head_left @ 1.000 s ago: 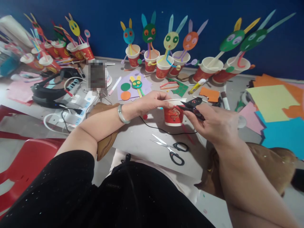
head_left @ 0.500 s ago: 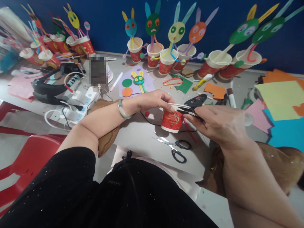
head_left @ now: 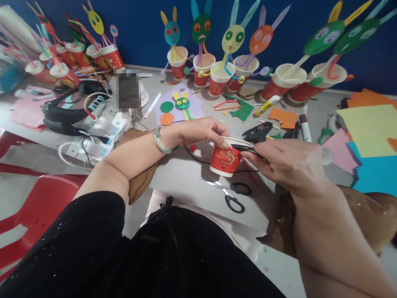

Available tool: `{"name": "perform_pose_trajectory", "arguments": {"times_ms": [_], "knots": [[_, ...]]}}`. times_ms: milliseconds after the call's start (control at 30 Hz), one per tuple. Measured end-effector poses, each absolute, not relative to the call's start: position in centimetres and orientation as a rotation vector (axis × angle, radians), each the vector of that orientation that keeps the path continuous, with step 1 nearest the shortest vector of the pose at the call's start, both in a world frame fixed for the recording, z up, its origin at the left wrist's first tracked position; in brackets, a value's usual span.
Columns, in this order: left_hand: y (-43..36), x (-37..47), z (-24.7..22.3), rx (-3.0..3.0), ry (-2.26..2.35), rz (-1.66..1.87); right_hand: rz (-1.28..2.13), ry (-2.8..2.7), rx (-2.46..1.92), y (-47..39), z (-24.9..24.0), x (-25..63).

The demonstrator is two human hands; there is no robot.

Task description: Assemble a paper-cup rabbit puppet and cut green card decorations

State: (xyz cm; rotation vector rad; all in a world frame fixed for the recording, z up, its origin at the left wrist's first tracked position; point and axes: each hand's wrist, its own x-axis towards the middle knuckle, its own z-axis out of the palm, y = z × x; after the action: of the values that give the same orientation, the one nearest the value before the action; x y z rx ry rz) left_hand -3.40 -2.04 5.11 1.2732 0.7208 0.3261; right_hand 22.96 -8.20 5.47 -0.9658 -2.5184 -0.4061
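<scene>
A red paper cup (head_left: 226,160) with a dragon print stands tilted over the table. My left hand (head_left: 211,133) grips its rim, the thumb pressed to the outside near the top. From the other side my right hand (head_left: 279,163) is closed around a slim black tool (head_left: 243,147), its narrow end against the cup's upper wall just below the rim. Its kind is unclear, as my fingers cover most of it. Below the cup lie scissors (head_left: 228,194) with black handles, blades slightly apart. A black glue gun (head_left: 258,132) rests just behind my right hand.
Several cups with paper rabbit-eared figures, such as a blue-faced one (head_left: 172,33), line the blue wall. A yellow cutter (head_left: 266,106) and an orange paper scrap (head_left: 283,118) lie behind. Coloured sheets (head_left: 369,132) are stacked right. Left are a power strip (head_left: 102,140) and a red chair (head_left: 46,203).
The black tool's two parts appeared apart at the rim and now look closer together. The cup has tilted slightly and its base sits a little lower. Both hands keep their holds.
</scene>
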Motion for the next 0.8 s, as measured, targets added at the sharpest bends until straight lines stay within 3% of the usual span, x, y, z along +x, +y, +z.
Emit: {"name": "perform_pose_trajectory", "arguments": {"times_ms": [800], "knots": [[-1.71,-3.50,5.00,1.265,0.648,0.359,-0.229,-2.507,-0.934,-7.61,5.00,22.78]]}}
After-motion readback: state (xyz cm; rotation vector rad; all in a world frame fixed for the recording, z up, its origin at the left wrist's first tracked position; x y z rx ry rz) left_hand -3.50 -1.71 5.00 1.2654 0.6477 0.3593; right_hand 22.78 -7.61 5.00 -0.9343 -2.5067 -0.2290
